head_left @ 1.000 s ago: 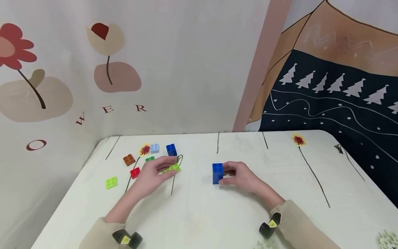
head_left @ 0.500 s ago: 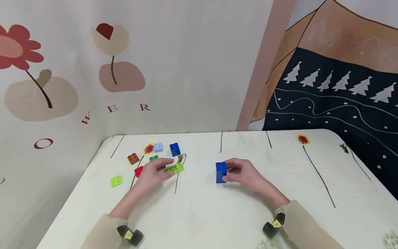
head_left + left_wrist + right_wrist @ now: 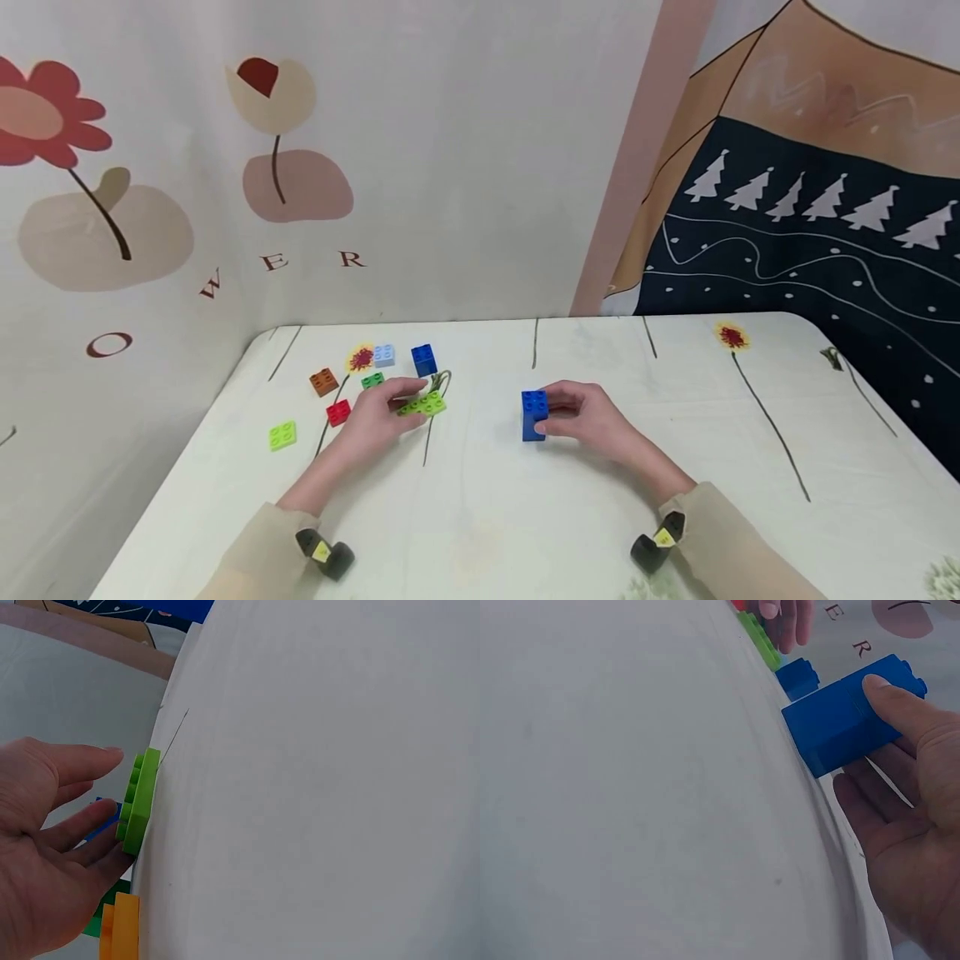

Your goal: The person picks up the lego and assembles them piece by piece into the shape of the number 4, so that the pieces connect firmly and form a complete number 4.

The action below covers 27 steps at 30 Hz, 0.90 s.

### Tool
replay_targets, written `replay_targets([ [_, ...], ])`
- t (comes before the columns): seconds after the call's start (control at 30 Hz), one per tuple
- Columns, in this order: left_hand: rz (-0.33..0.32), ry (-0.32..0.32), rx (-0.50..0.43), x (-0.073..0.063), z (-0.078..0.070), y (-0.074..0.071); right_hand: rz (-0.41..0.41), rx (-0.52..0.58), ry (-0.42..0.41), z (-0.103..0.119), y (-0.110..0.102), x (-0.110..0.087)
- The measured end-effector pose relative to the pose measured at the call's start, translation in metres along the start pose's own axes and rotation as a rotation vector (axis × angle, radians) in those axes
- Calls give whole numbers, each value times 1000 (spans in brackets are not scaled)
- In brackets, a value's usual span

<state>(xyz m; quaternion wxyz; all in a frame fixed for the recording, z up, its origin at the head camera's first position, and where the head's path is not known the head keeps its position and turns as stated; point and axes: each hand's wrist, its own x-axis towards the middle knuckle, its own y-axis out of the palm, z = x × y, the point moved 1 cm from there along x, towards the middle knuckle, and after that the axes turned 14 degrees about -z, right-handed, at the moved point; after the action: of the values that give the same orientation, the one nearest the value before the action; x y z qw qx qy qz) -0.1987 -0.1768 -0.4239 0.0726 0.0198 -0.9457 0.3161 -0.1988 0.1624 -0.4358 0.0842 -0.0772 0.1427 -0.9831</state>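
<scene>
A long lime-green toy brick (image 3: 424,404) lies studs-up on the table. My left hand (image 3: 377,417) is around it, thumb and fingers spread; in the left wrist view the thumb stands apart from the brick (image 3: 140,802) while fingertips are close behind or against it. Further right, my right hand (image 3: 588,415) holds an upright blue brick stack (image 3: 534,415), thumb on the near side and fingers behind. The right wrist view shows the thumb pressed on the blue stack (image 3: 847,716), whose base is at the table surface.
Left of and beyond my left hand lie a blue brick (image 3: 423,360), light blue brick (image 3: 384,356), green brick (image 3: 372,380), brown brick (image 3: 324,382), red brick (image 3: 339,412) and small lime brick (image 3: 282,435). An orange brick (image 3: 126,926) appears only in the left wrist view.
The left fingers have loosened around the long lime brick, and more of it shows. My right hand keeps its hold on the blue stack. The head view has shifted slightly.
</scene>
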Motion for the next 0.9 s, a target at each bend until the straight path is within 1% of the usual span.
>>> replay_targets([
  [0.13,17,12,38,1,-2,2,-6,-4,8,1,-1,0],
  [0.33,57,26,128,1,-3,6,-5,0,14,-2,0,1],
  [0.47,46,25,155,1,-4,7,-7,11,11,-3,0,1],
  [0.53,39,34,165,1,-4,8,-9,12,8,-3,0,2],
  [0.6,34,37,171,1,-5,9,-10,14,4,-3,1,2],
  [0.73,46,72,175,1,-9,11,-10,16,8,-3,1,2],
  [0.9,62,90,130,-2,-12,12,-7,20,21,-3,1,2],
])
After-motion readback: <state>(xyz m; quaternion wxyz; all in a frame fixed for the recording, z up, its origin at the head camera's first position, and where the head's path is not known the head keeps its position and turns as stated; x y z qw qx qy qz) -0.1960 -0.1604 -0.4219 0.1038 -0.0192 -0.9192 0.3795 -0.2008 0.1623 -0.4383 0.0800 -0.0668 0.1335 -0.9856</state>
